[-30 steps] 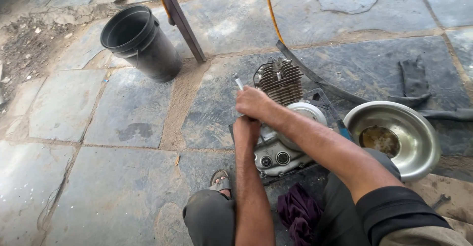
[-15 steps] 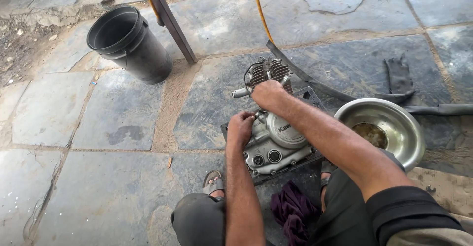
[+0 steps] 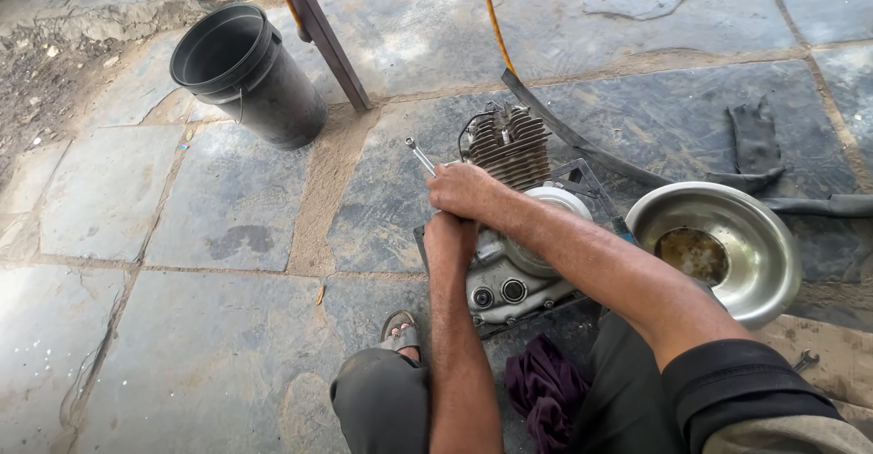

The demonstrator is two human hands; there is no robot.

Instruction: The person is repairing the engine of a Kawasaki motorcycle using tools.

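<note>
Gripping a wrench (image 3: 420,155), right hand (image 3: 466,190) closes over engine (image 3: 509,236); left hand (image 3: 449,236) pressed closed against its left edge. Open stone floor (image 3: 182,327) left; steel bowl (image 3: 773,245) just right.

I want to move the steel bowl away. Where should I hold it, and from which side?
Grip the steel bowl at its wide flat rim on the bare right-hand side. The engine crowds its left edge. It sits upright with dark liquid inside, so lift it level.

Engine (image 3: 509,236) center on stone floor (image 3: 182,236), bucket (image 3: 245,77) far left behind, bowl (image 3: 718,245) just right, rag (image 3: 546,395) in front.
</note>
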